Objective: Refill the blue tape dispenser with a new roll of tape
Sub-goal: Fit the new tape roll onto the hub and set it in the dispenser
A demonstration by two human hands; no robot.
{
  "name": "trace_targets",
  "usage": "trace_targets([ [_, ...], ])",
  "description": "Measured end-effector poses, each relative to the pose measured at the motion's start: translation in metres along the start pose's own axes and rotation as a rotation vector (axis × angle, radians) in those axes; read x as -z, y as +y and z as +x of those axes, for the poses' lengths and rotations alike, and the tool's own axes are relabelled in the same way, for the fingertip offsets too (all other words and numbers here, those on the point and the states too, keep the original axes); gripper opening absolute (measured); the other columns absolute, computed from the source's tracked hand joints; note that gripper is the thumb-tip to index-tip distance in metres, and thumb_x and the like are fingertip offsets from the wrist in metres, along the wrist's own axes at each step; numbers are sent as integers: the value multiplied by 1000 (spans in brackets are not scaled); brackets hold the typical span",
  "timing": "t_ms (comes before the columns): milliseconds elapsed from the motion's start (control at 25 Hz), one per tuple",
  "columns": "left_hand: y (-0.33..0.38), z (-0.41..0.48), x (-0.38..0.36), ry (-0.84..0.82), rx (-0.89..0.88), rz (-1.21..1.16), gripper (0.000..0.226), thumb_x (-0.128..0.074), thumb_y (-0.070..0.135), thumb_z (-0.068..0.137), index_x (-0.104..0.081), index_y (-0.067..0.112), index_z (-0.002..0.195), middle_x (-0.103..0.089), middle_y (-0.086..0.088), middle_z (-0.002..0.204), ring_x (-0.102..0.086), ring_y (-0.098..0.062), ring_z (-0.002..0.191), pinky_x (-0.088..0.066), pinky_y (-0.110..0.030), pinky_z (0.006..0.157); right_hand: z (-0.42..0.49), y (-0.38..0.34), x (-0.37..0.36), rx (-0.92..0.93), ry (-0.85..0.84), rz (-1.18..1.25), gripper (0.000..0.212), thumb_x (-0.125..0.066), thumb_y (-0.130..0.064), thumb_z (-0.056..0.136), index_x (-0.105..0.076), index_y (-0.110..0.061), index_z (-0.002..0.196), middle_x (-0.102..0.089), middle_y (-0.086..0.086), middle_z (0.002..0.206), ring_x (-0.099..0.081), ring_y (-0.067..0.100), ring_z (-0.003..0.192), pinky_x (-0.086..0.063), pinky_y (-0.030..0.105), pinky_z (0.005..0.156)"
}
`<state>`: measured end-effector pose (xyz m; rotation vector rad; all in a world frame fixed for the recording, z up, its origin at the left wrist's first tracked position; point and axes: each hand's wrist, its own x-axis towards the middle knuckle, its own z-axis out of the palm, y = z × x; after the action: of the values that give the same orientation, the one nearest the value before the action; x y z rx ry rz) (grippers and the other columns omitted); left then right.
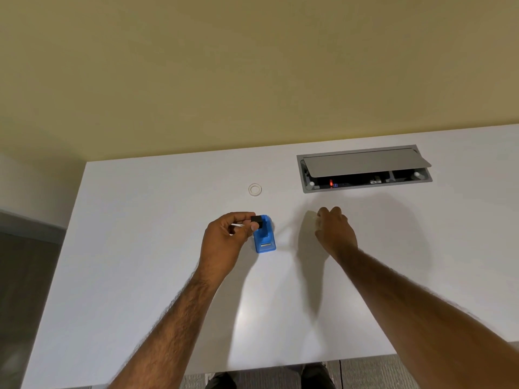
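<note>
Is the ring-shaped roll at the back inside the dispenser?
No, the ring lies on the table, apart from the blue dispenser.

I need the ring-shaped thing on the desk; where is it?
The ring lies flat on the white desk, beyond the blue tape dispenser and left of the open cable hatch.

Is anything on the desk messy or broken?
Nothing looks broken or spilled. The grey cable box lid in the desk is propped open. A small clear ring lies alone beyond the blue tape dispenser.
</note>
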<state>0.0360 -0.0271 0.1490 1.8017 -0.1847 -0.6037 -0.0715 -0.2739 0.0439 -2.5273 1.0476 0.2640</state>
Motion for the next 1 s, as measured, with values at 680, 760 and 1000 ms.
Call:
trace_targets([
  [680, 70, -22, 1, -2, -107, -14, 19, -76, 17, 85, -77, 24, 103, -79, 4, 99, -71, -25, 86, -57, -52, 90, -92, -104, 120, 320, -238, 1283, 45, -76, -10, 86, -67, -32, 125, -70, -4, 121, -76, 25, 96, -61, 30, 81],
  [760, 74, -25, 1, -1, -117, 0, 20, -76, 18, 86, -77, 24, 105, -78, 5, 100, -71, -27, 87, -58, -51, 89, -98, -108, 127, 352, -282, 1312, 46, -75, -9, 86, -66, -29, 127, -71, -1, 122, -75, 28, 100, -61, 32, 85],
  [1000, 77, -33, 3, 13, -125, 20, 22, -76, 19, 86, -77, 22, 108, -78, 3, 106, -72, -24, 91, -58, -50, 91, -106, -110, 130, 368, -317, 1303, 48, -74, -5, 87, -66, -26, 129, -69, 3, 127, -75, 30, 101, -61, 37, 90],
])
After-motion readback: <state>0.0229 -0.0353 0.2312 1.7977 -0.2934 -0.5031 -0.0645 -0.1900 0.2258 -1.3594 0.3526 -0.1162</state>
